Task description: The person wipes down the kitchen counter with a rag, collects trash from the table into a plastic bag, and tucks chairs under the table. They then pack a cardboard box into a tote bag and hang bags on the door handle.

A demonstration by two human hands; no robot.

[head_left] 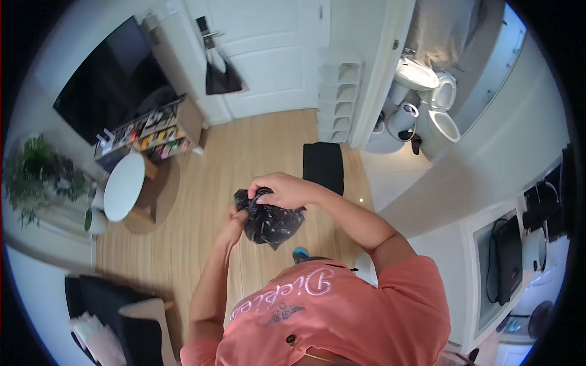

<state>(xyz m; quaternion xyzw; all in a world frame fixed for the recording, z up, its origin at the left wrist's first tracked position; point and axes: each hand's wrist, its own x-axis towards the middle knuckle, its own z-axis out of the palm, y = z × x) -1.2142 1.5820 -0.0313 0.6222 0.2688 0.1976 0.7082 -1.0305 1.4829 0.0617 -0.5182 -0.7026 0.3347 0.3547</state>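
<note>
Bag (268, 229), black and crinkled, held up in front of a person in a coral shirt (348, 311), over a wooden floor (201, 189), nearer the wearer than the black mat (323, 165) and to its left. The right hand (282, 190) pinches the bag's bunched top between thumb and fingers; the left hand (233, 223) is closed on its left edge, some of its fingers hidden. The plastic looks thin, so it could tear if the hands pulled hard against each other, or slip and drop if the pinch loosened, since nothing under the bag seems to support it. Whether anything is inside, I cannot tell. Counted: two hands, one bag, one mat. Well to the left of the mat are one white table (124, 186) and one leafy plant (39, 161); ahead and left of it, one large TV (116, 79). Beyond the mat stand one white door (274, 73), with one dark tote (223, 80) hanging from its handle, and one white rack (337, 97). Nearer than the mat and far to its left is one black chair (101, 296).
</note>
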